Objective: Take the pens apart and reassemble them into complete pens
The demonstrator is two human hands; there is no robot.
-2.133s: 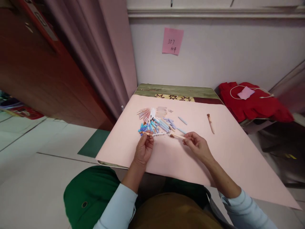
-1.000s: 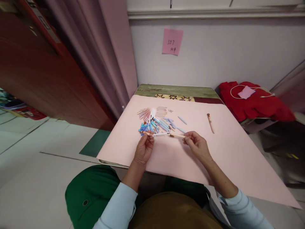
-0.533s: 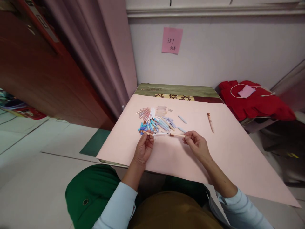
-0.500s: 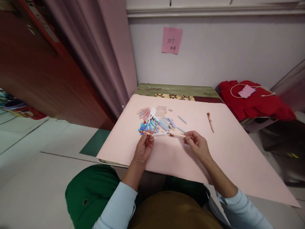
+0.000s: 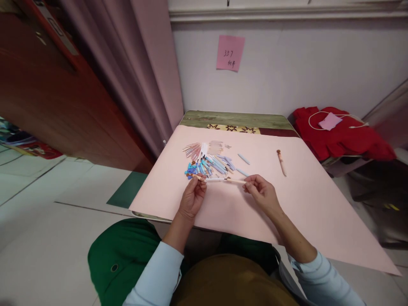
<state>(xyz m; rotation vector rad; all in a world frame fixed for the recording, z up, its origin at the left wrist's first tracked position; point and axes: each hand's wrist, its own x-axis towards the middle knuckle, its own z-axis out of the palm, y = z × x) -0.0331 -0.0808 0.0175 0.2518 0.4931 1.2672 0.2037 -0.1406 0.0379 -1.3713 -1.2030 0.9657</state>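
Note:
My left hand (image 5: 193, 195) pinches a beige pen part (image 5: 200, 178) with a brown end, from which a slim white refill (image 5: 214, 179) sticks out to the right. Between the fingertips of my right hand (image 5: 262, 192) is a cream pen barrel (image 5: 236, 181), lying almost level. Its left end meets the dark tip of the refill, and I cannot tell whether the tip is inside. Just beyond my hands lies a pile of blue, lilac and cream pen parts (image 5: 219, 165). A fan of pinkish slim pieces (image 5: 193, 150) and white refills (image 5: 204, 149) lies behind it.
A beige pen with a brown top (image 5: 281, 163) lies apart on the right of the pink-covered table (image 5: 306, 204). Two pale blue barrels, one farther back (image 5: 244, 159), lie right of the pile. Red cloth (image 5: 338, 136) with a white cable sits beyond the right edge.
My right hand has shifted slightly left, and the cream barrel's end has come into line with the refill tip. The left hand has barely moved.

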